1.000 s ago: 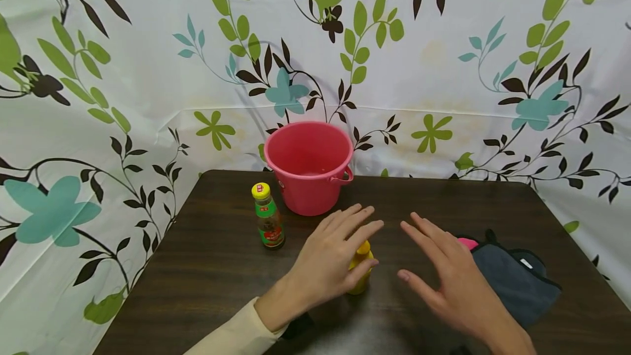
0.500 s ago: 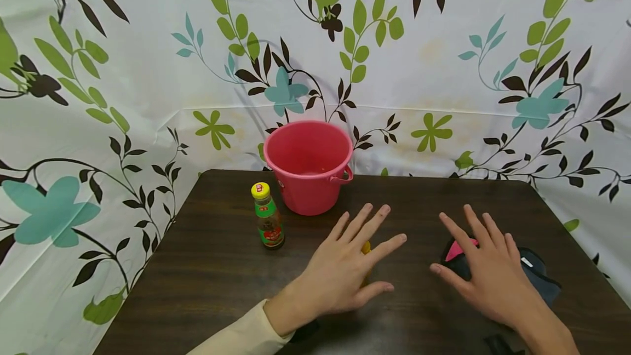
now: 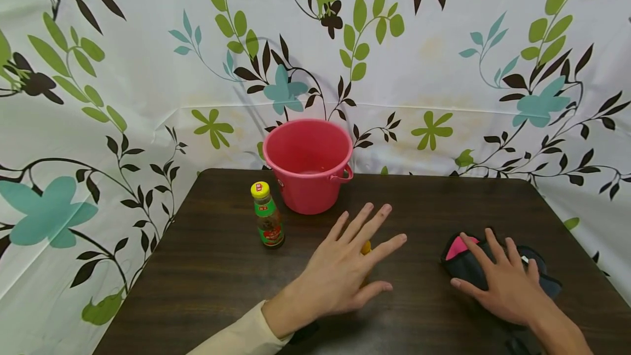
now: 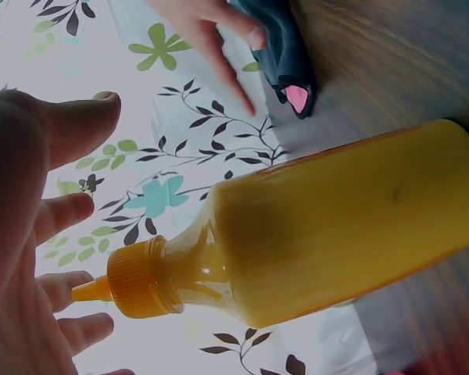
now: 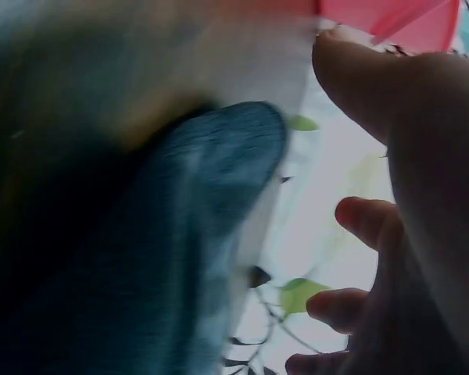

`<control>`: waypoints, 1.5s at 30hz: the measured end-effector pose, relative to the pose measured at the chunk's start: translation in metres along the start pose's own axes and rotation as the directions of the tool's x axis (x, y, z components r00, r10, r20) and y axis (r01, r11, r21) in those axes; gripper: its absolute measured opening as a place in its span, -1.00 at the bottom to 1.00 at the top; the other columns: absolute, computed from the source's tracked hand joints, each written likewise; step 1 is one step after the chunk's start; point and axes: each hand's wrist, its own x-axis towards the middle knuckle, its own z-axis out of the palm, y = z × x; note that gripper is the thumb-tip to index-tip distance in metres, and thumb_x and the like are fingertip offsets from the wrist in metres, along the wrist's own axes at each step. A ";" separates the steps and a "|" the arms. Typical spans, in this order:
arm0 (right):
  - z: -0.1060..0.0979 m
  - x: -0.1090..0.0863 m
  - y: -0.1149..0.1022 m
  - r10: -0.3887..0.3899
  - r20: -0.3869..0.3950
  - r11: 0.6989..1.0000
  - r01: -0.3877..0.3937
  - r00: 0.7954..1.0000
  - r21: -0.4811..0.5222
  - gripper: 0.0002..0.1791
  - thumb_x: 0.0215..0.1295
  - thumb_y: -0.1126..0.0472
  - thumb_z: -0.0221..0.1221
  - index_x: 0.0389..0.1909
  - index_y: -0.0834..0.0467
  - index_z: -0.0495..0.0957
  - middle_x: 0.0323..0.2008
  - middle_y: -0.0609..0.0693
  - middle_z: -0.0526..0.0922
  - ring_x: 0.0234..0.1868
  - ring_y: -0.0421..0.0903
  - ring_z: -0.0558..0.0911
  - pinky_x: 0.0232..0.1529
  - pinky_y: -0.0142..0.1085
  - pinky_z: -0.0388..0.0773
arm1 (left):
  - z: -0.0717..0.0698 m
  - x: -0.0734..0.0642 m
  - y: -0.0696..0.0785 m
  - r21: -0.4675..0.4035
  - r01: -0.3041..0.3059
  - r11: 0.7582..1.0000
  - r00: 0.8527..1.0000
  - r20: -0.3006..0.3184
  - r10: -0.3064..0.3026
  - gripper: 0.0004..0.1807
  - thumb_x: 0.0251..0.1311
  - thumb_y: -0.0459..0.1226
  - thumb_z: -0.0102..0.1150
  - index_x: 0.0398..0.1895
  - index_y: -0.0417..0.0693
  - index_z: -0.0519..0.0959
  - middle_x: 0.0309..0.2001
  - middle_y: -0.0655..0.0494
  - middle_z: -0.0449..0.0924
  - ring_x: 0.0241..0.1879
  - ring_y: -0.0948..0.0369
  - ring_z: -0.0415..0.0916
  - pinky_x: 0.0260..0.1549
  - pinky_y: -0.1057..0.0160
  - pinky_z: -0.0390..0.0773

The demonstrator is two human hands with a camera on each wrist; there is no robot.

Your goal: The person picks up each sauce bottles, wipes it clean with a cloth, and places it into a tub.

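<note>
Fingers spread, my left hand (image 3: 337, 267) hovers over a yellow squeeze bottle with an orange nozzle cap; in the head view the hand hides nearly all of it. The left wrist view shows the squeeze bottle (image 4: 336, 230) standing on the table, its nozzle close to the fingers. My right hand (image 3: 510, 284), also with spread fingers, is over a dark grey cloth pouch-like item (image 3: 463, 264) with pink inside, covering its middle. In the right wrist view the grey cloth (image 5: 195, 234) lies below the palm, partly blurred, and no fingers curl round it.
A pink bucket (image 3: 310, 190) stands at the back of the dark wooden table (image 3: 207, 289). Left of it is a glass sauce bottle (image 3: 269, 221) with a yellow lid and green label. A leaf-patterned white sheet (image 3: 424, 70) hangs behind the table.
My right hand has moved right and down over the grey cloth item. My left hand shifted slightly right, spread its fingers over the squeeze bottle, then held nearly still.
</note>
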 end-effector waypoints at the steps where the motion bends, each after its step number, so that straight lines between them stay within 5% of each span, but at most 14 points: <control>1: 0.003 0.001 0.002 0.001 0.015 1.000 -0.001 1.000 -0.003 0.23 0.19 -0.66 0.12 0.72 -0.09 -0.02 0.66 0.49 -0.19 0.50 0.77 -0.12 0.21 0.80 -0.24 | 0.000 0.000 0.000 -0.002 0.002 1.000 1.000 -0.001 -0.002 -0.05 0.34 0.35 0.14 0.72 0.43 0.03 0.78 0.07 -0.46 0.74 -0.06 -0.14 0.59 -0.24 0.24; 8: 0.023 0.006 0.013 0.030 0.138 1.000 -0.030 0.990 -0.004 0.24 0.19 -0.68 0.10 0.71 -0.04 0.02 0.63 0.52 -0.15 0.47 0.82 -0.14 0.17 0.83 -0.24 | 0.001 -0.003 -0.002 -0.019 0.019 1.000 1.000 -0.009 -0.019 -0.07 0.34 0.33 0.16 0.70 0.44 0.08 0.78 0.10 -0.45 0.74 -0.05 -0.13 0.59 -0.22 0.24; 19: 0.031 0.007 0.014 0.026 0.151 1.000 -0.023 0.988 -0.021 0.17 0.26 -0.65 0.04 0.71 -0.06 0.01 0.64 0.50 -0.15 0.46 0.82 -0.14 0.14 0.86 -0.22 | 0.002 -0.007 -0.005 -0.049 0.049 0.998 0.999 0.002 -0.049 -0.08 0.32 0.30 0.21 0.69 0.44 0.11 0.78 0.07 -0.32 0.74 -0.04 -0.12 0.57 -0.23 0.28; 25: 0.032 0.007 0.019 0.012 0.139 1.000 -0.015 0.990 0.017 0.08 0.37 -0.60 -0.04 0.72 -0.09 -0.04 0.66 0.45 -0.16 0.48 0.79 -0.16 0.11 0.88 -0.25 | 0.005 -0.008 -0.003 -0.220 0.098 0.970 0.994 -0.028 -0.107 -0.10 0.33 0.15 0.32 0.68 0.42 0.15 0.77 0.12 -0.23 0.70 -0.03 0.04 0.41 -0.19 0.52; 29: 0.035 0.006 0.021 0.010 0.105 0.999 -0.015 0.994 0.046 0.07 0.40 -0.59 -0.06 0.73 -0.07 -0.05 0.67 0.43 -0.16 0.50 0.77 -0.18 0.07 0.89 -0.30 | 0.007 -0.008 -0.002 -0.418 0.136 0.898 0.972 -0.121 -0.204 -0.14 0.32 -0.03 0.41 0.64 0.32 0.24 0.73 0.09 0.02 0.61 0.01 0.28 0.33 -0.05 0.62; 33: 0.035 0.005 0.021 0.015 0.099 0.997 -0.022 0.995 0.070 0.10 0.40 -0.60 -0.07 0.73 -0.06 -0.08 0.68 0.41 -0.18 0.52 0.76 -0.23 0.05 0.89 -0.34 | 0.006 -0.009 -0.001 -0.581 0.189 0.792 0.923 -0.170 -0.345 -0.21 0.31 -0.14 0.44 0.58 0.17 0.35 0.59 0.09 0.34 0.49 0.10 0.46 0.34 -0.02 0.62; 39: 0.036 0.005 0.022 0.015 0.097 0.997 -0.023 0.995 0.080 0.13 0.40 -0.61 -0.09 0.74 -0.01 -0.12 0.69 0.39 -0.24 0.53 0.74 -0.27 0.05 0.89 -0.37 | -0.003 -0.009 -0.004 -0.739 0.373 0.562 0.844 0.018 -0.536 -0.41 0.34 -0.10 0.38 0.43 0.22 0.52 0.32 0.24 0.65 0.10 0.21 0.63 -0.03 0.24 0.68; 42: 0.036 0.004 0.021 0.017 0.091 0.997 -0.023 0.996 0.075 0.15 0.41 -0.60 -0.09 0.72 0.08 -0.10 0.69 0.39 -0.22 0.54 0.72 -0.27 0.06 0.89 -0.34 | -0.004 -0.009 -0.005 -0.774 0.427 0.468 0.821 0.115 -0.559 -0.49 0.39 -0.07 0.34 0.38 0.24 0.56 0.27 0.22 0.70 0.19 0.17 0.63 -0.04 0.24 0.68; 45: 0.036 0.004 0.020 0.020 0.084 0.997 -0.026 0.996 0.072 0.13 0.43 -0.58 -0.10 0.71 0.13 -0.07 0.69 0.40 -0.19 0.55 0.71 -0.23 0.08 0.88 -0.31 | -0.004 -0.009 -0.006 -0.797 0.444 0.409 0.813 0.167 -0.558 -0.57 0.43 -0.06 0.30 0.34 0.24 0.60 0.23 0.23 0.73 0.18 0.18 0.66 -0.04 0.20 0.71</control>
